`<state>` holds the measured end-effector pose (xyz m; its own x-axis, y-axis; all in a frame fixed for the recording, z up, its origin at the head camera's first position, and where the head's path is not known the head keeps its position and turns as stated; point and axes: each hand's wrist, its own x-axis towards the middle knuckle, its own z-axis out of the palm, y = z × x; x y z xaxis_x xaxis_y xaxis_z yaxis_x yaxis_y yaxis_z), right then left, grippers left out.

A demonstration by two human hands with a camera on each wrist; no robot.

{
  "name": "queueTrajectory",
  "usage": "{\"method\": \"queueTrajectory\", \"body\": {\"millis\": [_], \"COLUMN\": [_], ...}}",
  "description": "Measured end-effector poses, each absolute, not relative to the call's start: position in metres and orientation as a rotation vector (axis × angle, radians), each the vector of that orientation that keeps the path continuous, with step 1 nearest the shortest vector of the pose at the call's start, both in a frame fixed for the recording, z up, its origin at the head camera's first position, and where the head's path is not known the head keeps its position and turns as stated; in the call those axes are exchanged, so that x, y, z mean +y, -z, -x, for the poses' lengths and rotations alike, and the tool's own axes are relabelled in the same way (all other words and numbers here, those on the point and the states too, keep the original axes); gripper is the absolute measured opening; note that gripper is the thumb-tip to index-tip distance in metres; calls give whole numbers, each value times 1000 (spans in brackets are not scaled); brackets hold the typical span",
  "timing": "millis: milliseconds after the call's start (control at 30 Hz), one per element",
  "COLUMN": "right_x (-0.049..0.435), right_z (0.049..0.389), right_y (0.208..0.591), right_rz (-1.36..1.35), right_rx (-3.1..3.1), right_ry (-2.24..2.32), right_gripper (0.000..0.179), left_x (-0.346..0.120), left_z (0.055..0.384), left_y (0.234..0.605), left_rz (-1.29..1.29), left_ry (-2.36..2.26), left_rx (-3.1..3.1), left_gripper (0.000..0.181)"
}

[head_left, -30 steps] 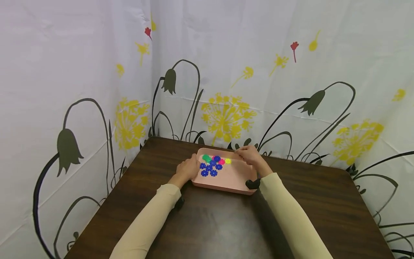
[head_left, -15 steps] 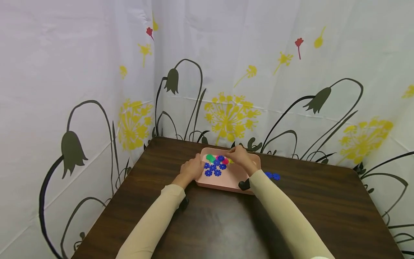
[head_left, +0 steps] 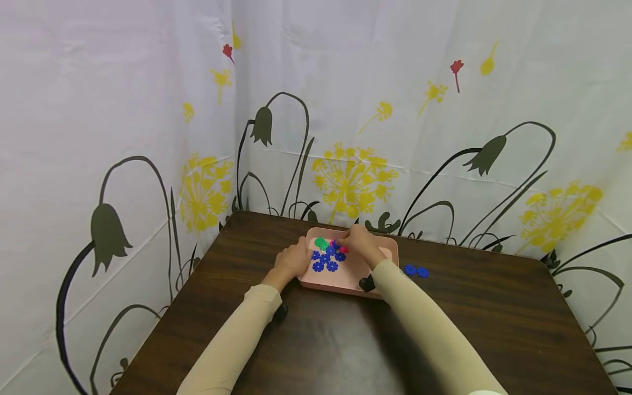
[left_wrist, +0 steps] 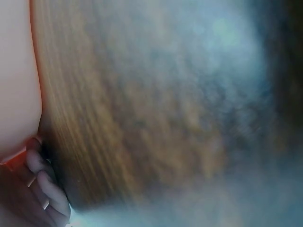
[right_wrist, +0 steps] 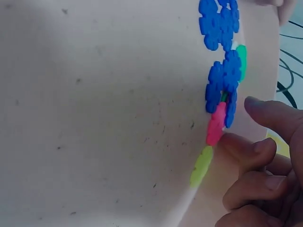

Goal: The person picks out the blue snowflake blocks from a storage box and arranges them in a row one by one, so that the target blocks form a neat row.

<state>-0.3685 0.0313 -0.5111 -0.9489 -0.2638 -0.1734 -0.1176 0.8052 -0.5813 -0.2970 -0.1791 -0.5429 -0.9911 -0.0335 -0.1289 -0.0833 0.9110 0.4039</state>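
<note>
My left hand (head_left: 294,258) grips the left end of a pink tray (head_left: 353,277); its curled fingers (left_wrist: 49,189) show at the tray's edge in the left wrist view. Flower-shaped plastic discs lie in the tray's left part: several blue discs (head_left: 325,259), green discs (head_left: 321,243), a pink disc (right_wrist: 217,124) and a yellow disc (right_wrist: 201,165). Over the back of the tray reaches my right hand (head_left: 359,240). Its thumb and forefinger stand apart beside the blue and pink discs, with nothing between them, and the other fingers are loosely bent.
Two blue discs (head_left: 416,271) lie on the dark wooden table (head_left: 469,307), just right of the tray. Behind the table hangs a white curtain (head_left: 419,181) printed with flowers. A black wrist strap (head_left: 366,284) shows below the right hand.
My right hand has moved left over the tray, down to the discs. The two blue discs on the table have come into view from behind the right arm. The left hand stays at the tray's end.
</note>
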Motion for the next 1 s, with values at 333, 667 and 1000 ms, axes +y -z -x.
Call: {"method": "queueTrajectory", "body": {"millis": [333, 667, 1000], "right_x": [20, 23, 27], "right_z": [366, 368, 372], "right_y": [512, 513, 510], "right_rz": [285, 245, 249], "right_rx": [2820, 2827, 2695], "right_ry": [727, 769, 951], "right_gripper": [27, 18, 22], "left_x": [-179, -178, -178], "left_z": [295, 296, 295], "left_y": [542, 541, 542], "left_rz": [110, 87, 107], "left_ry": [-620, -640, -681], "left_rx": [2948, 2949, 2945], "left_gripper": [47, 46, 45]}}
